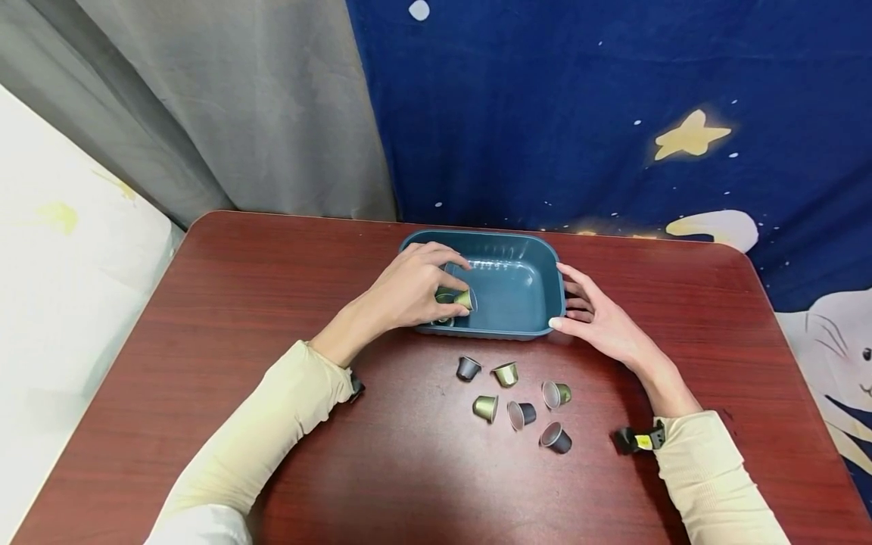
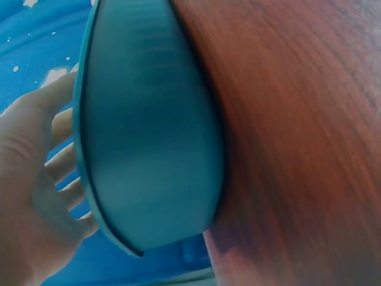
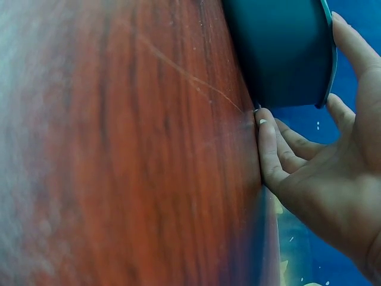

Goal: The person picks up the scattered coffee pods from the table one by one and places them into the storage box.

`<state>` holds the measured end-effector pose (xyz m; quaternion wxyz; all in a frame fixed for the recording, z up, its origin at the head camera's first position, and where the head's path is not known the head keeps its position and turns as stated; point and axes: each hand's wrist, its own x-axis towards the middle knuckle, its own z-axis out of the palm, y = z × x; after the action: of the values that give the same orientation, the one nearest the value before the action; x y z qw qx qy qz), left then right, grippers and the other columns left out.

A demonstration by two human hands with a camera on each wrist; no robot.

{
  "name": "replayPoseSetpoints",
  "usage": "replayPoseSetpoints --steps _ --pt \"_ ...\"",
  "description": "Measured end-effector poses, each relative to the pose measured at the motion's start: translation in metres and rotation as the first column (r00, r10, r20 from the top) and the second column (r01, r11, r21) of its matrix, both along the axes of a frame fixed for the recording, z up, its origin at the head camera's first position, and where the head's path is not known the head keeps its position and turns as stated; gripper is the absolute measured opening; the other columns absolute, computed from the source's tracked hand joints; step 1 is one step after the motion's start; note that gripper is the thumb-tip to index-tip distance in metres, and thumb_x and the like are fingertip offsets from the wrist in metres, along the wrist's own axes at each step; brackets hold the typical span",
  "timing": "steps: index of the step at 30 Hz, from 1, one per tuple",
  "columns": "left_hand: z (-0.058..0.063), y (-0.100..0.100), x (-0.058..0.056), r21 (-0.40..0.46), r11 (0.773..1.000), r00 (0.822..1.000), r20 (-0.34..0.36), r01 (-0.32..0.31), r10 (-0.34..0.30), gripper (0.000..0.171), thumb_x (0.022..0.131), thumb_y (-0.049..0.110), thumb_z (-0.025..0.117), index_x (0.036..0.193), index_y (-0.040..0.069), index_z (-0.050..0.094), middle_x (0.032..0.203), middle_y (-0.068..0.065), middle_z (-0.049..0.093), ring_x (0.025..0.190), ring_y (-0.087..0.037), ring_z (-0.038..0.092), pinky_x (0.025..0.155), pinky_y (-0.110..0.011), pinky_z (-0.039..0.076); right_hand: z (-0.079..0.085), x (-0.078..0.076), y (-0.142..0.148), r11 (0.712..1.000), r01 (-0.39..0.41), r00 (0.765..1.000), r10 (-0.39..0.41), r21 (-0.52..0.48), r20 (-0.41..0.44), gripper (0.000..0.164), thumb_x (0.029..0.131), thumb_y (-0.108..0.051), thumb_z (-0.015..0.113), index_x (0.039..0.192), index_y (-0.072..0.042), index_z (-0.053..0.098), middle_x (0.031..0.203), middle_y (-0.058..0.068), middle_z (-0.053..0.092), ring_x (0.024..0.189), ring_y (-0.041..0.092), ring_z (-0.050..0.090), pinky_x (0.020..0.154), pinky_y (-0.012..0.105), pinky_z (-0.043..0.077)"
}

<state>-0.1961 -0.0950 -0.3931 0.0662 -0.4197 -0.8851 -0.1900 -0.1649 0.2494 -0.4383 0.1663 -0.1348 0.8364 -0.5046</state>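
Observation:
Over the left end of a teal plastic bin (image 1: 490, 334), my left hand (image 1: 414, 286) pinches a green coffee capsule (image 1: 463, 300) between thumb and fingers. More capsules lie beneath that hand in the bin, mostly hidden by it. The left wrist view shows the bin's outer wall (image 2: 149, 131), but not the pinched capsule. At the bin's right end, my right hand (image 1: 609, 325) touches the rim with thumb and forefinger, fingers fairly straight. In the right wrist view its lower fingertips (image 3: 268, 128) rest by the table below the bin's wall (image 3: 286, 53).
In front of the bin, several loose capsules lie on the reddish-brown wooden table (image 1: 381, 469), among them a dark capsule (image 1: 468, 369) and a green capsule (image 1: 486, 409). A blue curtain (image 1: 545, 113) with stars and a grey curtain (image 1: 272, 113) hang behind the table's back edge.

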Motion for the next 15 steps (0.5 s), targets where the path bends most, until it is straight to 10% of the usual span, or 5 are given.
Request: replayPoseSetpoints --steps 15 --pt "-0.015 0.006 -0.003 -0.071 0.997 1.000 -0.018 -0.021 0.019 0.029 0.081 0.052 0.078 0.097 0.029 0.081 0.130 0.004 0.063 0.133 -0.021 0.044 0.117 -0.055 0.017 -0.001 0.000 0.000 1.000 -0.002 1.000 0.002 -0.002 -0.003 0.086 0.092 -0.026 0.073 0.157 -0.041 0.019 0.150 0.011 0.040 0.127 0.028 0.048 0.104 0.044 0.041"
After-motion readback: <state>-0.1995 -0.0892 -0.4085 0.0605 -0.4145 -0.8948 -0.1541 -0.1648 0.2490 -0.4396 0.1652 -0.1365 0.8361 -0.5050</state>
